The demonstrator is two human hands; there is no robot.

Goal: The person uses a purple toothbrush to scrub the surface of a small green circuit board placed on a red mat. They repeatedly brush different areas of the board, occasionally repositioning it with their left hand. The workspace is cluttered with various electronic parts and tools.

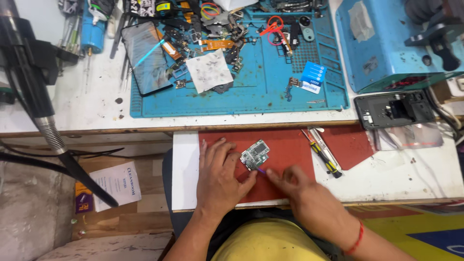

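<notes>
Small green phone circuit board (254, 154) sits bare on the dark red work mat (285, 145), out of any casing. Left hand (220, 176) lies flat beside it, fingers touching its near-left edge, nothing clasped. Right hand (295, 186) has a narrow pinch grip on a thin purple-tipped tool (261, 170) poking the board's near edge. Looks mid-job to me: a black phone frame (394, 110) waits far right. White tabletop's cluttered; the blue silicone repair mat (270, 82) is littered with parts.
</notes>
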